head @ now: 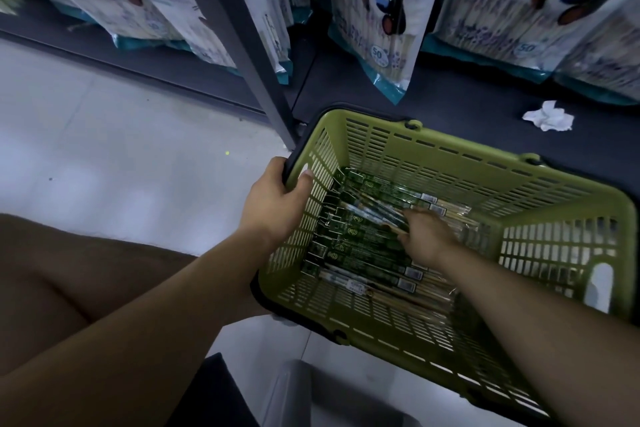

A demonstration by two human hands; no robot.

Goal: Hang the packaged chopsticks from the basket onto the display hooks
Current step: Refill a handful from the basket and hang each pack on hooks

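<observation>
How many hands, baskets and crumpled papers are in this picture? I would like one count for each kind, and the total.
Hands: 2, the left hand and the right hand
Green basket: 1
Crumpled white paper: 1
Total: 4

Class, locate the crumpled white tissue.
Head view, upper right: the tissue lies on the dark shelf base, beyond the green basket.

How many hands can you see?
2. The left hand grips the left rim of the basket. The right hand is down inside the basket, on the chopstick packs. Nothing suggests another is hidden.
</observation>
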